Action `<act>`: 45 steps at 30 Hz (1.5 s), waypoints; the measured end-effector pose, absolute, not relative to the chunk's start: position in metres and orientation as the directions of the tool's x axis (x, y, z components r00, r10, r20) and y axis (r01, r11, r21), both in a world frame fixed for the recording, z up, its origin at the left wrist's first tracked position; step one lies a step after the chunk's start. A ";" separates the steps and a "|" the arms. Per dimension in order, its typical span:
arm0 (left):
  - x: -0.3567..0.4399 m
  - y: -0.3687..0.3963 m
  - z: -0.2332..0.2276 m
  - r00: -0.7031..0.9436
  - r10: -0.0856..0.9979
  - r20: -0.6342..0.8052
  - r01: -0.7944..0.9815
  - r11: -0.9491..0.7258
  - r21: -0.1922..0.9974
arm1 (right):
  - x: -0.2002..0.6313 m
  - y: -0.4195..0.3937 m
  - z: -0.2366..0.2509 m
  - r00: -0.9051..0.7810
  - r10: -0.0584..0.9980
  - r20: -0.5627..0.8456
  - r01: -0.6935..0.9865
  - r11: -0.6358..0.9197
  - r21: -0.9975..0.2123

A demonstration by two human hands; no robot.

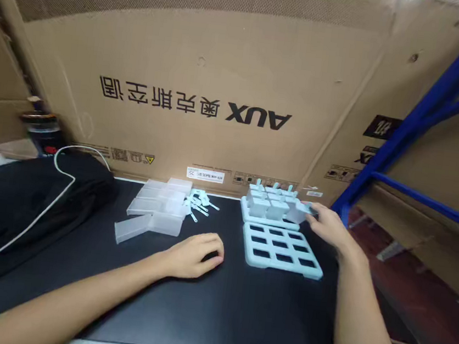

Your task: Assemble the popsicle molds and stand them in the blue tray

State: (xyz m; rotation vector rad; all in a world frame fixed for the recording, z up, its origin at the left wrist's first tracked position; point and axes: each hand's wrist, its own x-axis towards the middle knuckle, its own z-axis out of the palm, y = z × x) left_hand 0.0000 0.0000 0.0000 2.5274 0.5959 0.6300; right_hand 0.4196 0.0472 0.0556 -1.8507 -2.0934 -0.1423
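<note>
Cardboard boxes wall off the back of the black counter (238,311) I am working at, with blue shelving (427,106) off its right edge. My left hand (195,254) rests palm down near the middle of the counter, fingers loosely curled and holding nothing. My right hand (329,225) reaches toward the back right corner, fingertips pinched on a small pale blue cup (299,213) that touches the right end of a loaded tray (269,207) of similar cups with stick handles. Just in front of that tray, nearer me, lies an empty pale blue tray (282,252) with a grid of rectangular slots, close beside my right wrist. Toward the back middle of the counter sits a heap of clear plastic lids (154,210), and a scatter of small white sticks (199,201) lies between the lids and the loaded tray. Along the left edge lies a black bag (13,208) with a white cable (49,207) trailing across it
</note>
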 end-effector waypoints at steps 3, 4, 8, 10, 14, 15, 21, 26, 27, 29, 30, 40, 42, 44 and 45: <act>0.001 0.002 0.000 0.793 0.512 0.331 0.293 -0.796 0.529 | 0.414 0.052 0.049 -0.125 0.922 0.367 0.972 0.189 -0.143; 0.001 0.002 0.000 0.791 0.513 0.333 0.292 -0.796 0.531 | 0.412 0.054 0.047 -0.117 0.917 0.381 0.971 0.187 -0.151; 0.000 0.002 0.002 0.787 0.513 0.342 0.277 -0.790 0.547 | 0.406 0.055 0.038 -0.019 0.906 0.422 0.965 0.127 -0.230; -0.001 0.001 0.003 0.781 0.521 0.345 0.274 -0.782 0.560 | 0.403 0.055 0.034 -0.039 0.879 0.475 0.957 0.169 -0.236; -0.002 0.001 0.005 0.778 0.521 0.351 0.265 -0.779 0.569 | 0.398 0.056 0.029 -0.090 0.783 0.615 0.947 0.259 -0.191; -0.001 0.001 0.005 0.778 0.520 0.352 0.264 -0.779 0.568 | 0.396 0.056 0.028 -0.069 0.770 0.634 0.946 0.253 -0.203; -0.002 0.001 0.004 0.770 0.531 0.354 0.279 -0.780 0.561 | 0.382 0.054 0.018 0.100 0.795 0.598 0.931 0.137 -0.338; -0.003 0.002 0.007 0.763 0.546 0.347 0.301 -0.774 0.556 | 0.369 0.054 0.008 0.231 0.834 0.502 0.933 -0.044 -0.357; -0.003 0.002 0.008 0.763 0.546 0.346 0.305 -0.776 0.551 | 0.367 0.054 0.007 0.254 0.841 0.477 0.929 -0.074 -0.363; -0.002 0.002 0.009 0.769 0.541 0.340 0.311 -0.782 0.540 | 0.364 0.053 0.007 0.301 0.851 0.430 0.914 -0.128 -0.386; -0.002 0.002 0.009 0.772 0.538 0.338 0.313 -0.785 0.535 | 0.362 0.053 0.006 0.318 0.853 0.415 0.906 -0.145 -0.397; 0.000 0.005 0.009 0.791 0.513 0.332 0.318 -0.810 0.493 | 0.370 0.058 0.004 0.326 0.817 0.476 0.885 -0.088 -0.457; 0.001 0.005 0.009 0.794 0.510 0.331 0.319 -0.813 0.487 | 0.372 0.060 0.005 0.328 0.818 0.472 0.882 -0.086 -0.463; 0.001 0.006 0.009 0.796 0.508 0.329 0.322 -0.815 0.481 | 0.372 0.061 0.005 0.341 0.829 0.443 0.874 -0.106 -0.474; 0.001 0.006 0.009 0.797 0.507 0.328 0.322 -0.816 0.480 | 0.371 0.062 0.005 0.352 0.837 0.418 0.868 -0.124 -0.480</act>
